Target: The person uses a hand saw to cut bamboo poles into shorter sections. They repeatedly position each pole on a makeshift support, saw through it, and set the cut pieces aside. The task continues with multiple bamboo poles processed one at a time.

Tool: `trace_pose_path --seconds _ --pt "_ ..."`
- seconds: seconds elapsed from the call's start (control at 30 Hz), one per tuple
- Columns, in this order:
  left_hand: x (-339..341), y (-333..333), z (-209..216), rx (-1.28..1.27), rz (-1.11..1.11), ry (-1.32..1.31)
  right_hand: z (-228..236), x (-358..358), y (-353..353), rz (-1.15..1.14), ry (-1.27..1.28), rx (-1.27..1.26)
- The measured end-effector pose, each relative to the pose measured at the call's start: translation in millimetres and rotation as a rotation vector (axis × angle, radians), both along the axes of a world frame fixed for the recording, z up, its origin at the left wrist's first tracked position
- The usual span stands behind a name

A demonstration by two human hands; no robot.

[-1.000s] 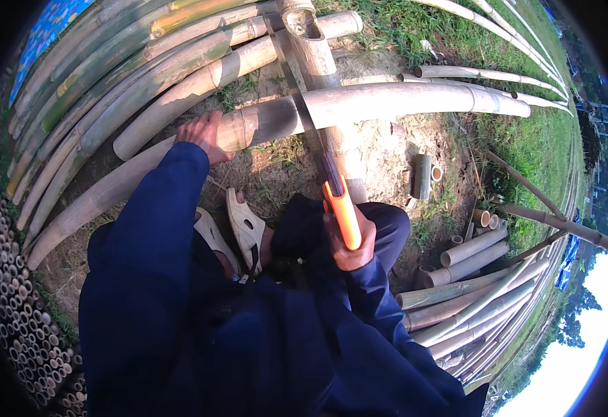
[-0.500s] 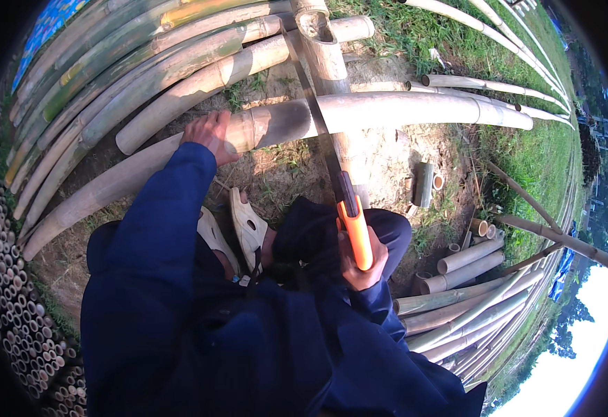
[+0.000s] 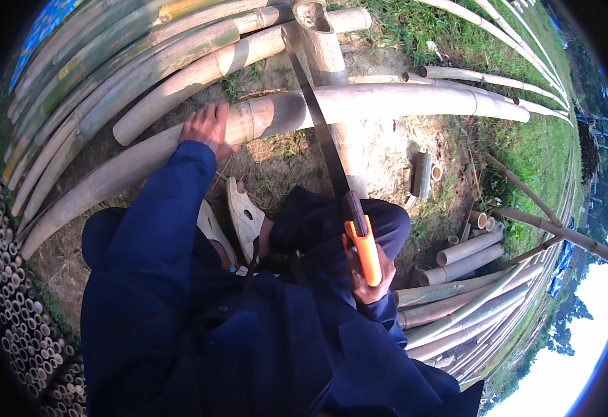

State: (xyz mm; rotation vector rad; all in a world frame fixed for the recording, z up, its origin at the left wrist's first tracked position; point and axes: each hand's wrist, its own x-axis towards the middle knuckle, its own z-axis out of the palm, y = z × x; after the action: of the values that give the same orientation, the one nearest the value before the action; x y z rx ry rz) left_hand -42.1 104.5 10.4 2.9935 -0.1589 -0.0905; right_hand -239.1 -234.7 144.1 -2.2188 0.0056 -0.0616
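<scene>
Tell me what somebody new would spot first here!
Probably the bright orange handle of the handsaw, just right of the middle, gripped in the right hand. Next might come the thick bamboo pole that the blade crosses, with the left hand resting on it. Then there's the pile of round, hollow bamboo ends along the left edge.

Left hand point(image 3: 207, 128) curled, arm extended; right hand point(image 3: 380, 279) clenched.
</scene>
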Motion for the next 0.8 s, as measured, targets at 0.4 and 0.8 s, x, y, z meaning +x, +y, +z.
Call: trace_pose_path --seconds 0.4,0.8 --pt "-5.1 4.1 -16.0 -0.027 -0.045 -0.097 18.2 -2.4 9.8 -0.149 0.342 0.152" --pt "5.9 6.7 -9.9 -0.016 -0.013 0.044 16.6 -48.7 2.0 -0.083 0.154 0.055"
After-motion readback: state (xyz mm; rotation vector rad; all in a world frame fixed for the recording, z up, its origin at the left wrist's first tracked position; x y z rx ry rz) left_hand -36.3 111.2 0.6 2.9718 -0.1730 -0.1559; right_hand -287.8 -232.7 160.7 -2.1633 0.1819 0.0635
